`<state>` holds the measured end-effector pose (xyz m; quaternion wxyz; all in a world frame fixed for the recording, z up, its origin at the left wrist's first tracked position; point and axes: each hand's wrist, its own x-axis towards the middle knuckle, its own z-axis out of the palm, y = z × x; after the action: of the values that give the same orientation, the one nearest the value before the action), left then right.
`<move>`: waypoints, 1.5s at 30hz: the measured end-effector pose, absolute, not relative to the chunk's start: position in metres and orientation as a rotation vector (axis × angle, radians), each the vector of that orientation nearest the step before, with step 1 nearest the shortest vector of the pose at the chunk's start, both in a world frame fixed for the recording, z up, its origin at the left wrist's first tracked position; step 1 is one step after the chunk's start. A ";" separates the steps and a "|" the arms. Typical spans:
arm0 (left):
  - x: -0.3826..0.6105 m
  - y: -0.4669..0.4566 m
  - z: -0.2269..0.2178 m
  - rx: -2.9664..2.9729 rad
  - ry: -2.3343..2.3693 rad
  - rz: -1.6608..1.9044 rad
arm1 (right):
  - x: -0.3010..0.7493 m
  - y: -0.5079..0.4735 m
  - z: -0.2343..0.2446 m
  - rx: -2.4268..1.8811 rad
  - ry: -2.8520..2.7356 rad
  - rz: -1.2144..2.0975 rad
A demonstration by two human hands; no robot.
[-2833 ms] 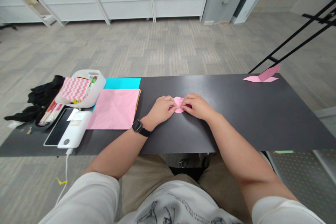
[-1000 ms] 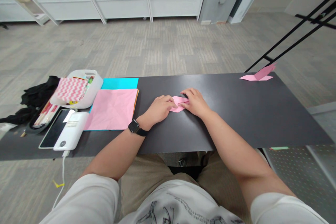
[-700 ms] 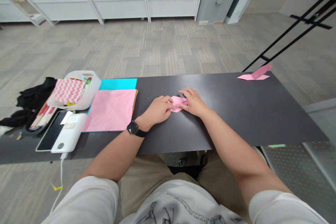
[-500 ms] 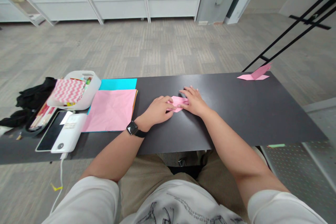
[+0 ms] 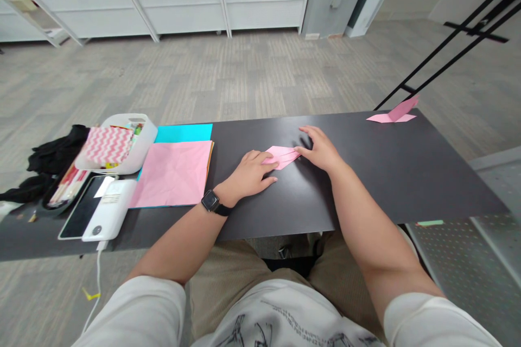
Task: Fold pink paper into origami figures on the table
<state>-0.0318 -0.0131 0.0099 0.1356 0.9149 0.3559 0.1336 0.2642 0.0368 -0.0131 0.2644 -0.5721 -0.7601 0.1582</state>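
A small folded piece of pink paper (image 5: 284,155) lies on the dark table in front of me, pointed toward the right. Flat on its left end rests my left hand (image 5: 253,173), fingers stretched out and thumb apart; it wears a black watch at the wrist. At the paper's right tip my right hand (image 5: 321,149) touches with the thumb, while its fingers are spread out above the table. Part of the paper's left end is hidden under my left fingers.
To the left lies a stack of pink paper (image 5: 173,173) over a blue sheet (image 5: 185,132). Beyond it are a white basket (image 5: 142,146), a phone (image 5: 83,211), a white power bank (image 5: 109,211) with a cable, and black cloth (image 5: 57,152). A folded pink paper figure (image 5: 393,115) stands far right.
My right hand has drawn back to the right and its fingers have lifted, so more of the folded paper shows. My left hand has flattened on the paper's left end.
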 end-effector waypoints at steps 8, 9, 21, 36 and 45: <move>-0.027 -0.014 0.002 2.673 1.056 0.357 | 0.230 0.027 -0.019 -1.588 -2.138 0.366; -0.026 -0.014 0.002 2.670 1.064 0.355 | 0.227 0.026 -0.022 -1.617 -2.161 0.374; -0.036 -0.016 0.019 2.629 1.329 0.364 | 0.232 0.035 -0.033 -1.728 -2.179 0.436; -0.040 -0.021 0.027 2.614 1.391 0.289 | 0.261 0.040 -0.031 -1.612 -2.182 0.465; -0.037 -0.018 0.022 2.591 1.610 0.231 | 0.253 0.034 -0.022 -1.443 -2.156 0.441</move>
<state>-0.0371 -0.0181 0.0218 0.0412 0.8462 0.5260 0.0753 0.2534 0.0336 -0.0224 0.2525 -0.5306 -0.7927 0.1623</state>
